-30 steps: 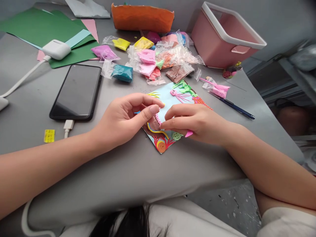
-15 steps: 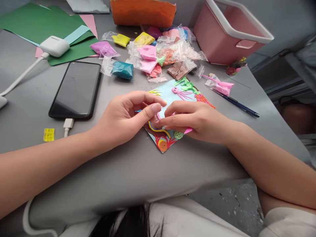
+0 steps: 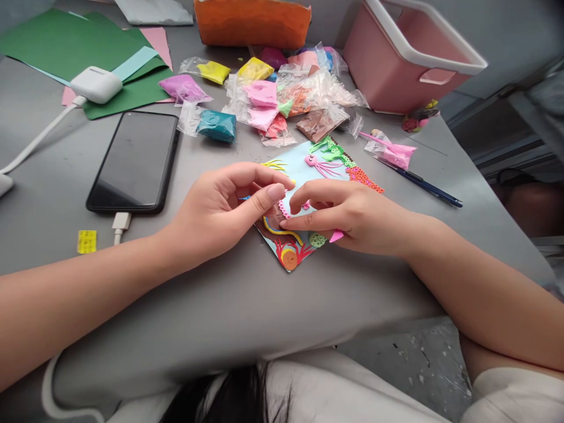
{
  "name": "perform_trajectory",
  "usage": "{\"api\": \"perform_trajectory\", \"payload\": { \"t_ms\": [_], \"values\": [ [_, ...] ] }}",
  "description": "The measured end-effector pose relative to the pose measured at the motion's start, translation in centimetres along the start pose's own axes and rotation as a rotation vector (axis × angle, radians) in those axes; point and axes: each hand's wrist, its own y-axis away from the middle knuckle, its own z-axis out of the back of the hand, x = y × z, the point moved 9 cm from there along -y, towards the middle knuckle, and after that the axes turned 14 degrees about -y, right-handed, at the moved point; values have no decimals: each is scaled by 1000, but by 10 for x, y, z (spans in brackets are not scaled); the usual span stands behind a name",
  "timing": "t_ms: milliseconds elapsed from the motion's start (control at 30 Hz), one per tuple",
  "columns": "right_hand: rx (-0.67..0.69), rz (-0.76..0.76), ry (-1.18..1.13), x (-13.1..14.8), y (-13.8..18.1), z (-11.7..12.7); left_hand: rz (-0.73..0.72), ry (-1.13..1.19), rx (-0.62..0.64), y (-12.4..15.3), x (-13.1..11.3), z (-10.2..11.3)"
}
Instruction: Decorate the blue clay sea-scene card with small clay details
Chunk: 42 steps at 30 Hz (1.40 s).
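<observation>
A light blue card [image 3: 304,170] with small clay sea figures lies on the grey table [image 3: 211,305]. My left hand [image 3: 220,211] rests at the card's left edge, thumb pinched against the curled fingers; what it grips is hidden. My right hand [image 3: 352,214] lies over the card's right half. Its fingertips touch a small pink clay strip [image 3: 285,210] beside a brown clay shape [image 3: 273,218]. A pink tool tip [image 3: 337,236] sticks out from under that palm.
A charging black phone [image 3: 132,161] and a white earbud case [image 3: 96,84] lie at the left. Behind the card are bags of coloured clay [image 3: 264,100], an orange pouch [image 3: 253,23], a pink basket [image 3: 409,59], green paper [image 3: 66,47] and a blue pen [image 3: 423,186].
My right forefinger has lifted a little off the pink strip and the fingers have spread slightly. My left hand stays pinched in the same place.
</observation>
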Motion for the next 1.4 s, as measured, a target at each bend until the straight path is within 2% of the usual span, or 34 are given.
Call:
{"api": "perform_trajectory", "payload": {
  "t_ms": [167, 233, 367, 467, 633, 800, 1400],
  "values": [
    [-11, 64, -20, 6, -6, 8, -9, 22, -3, 0, -3, 0],
    [-114, 90, -58, 10, -7, 19, -4, 24, -5, 0, -4, 1],
    [-399, 42, -136, 12, -3, 41, 13, 32, -10, 1, -4, 1],
    [-503, -38, -257, 9, 2, 45, 17, 30, -25, 0, -4, 2],
    [-495, -105, -425, 1, 0, 36, 4, 16, -24, -1, -6, 1],
    [-418, -113, -374, -1, -3, 27, -15, -4, -10, -2, -8, 0],
    [-352, -127, -320, 2, -7, 23, 19, 17, 11, 0, -5, -1]
  ]
}}
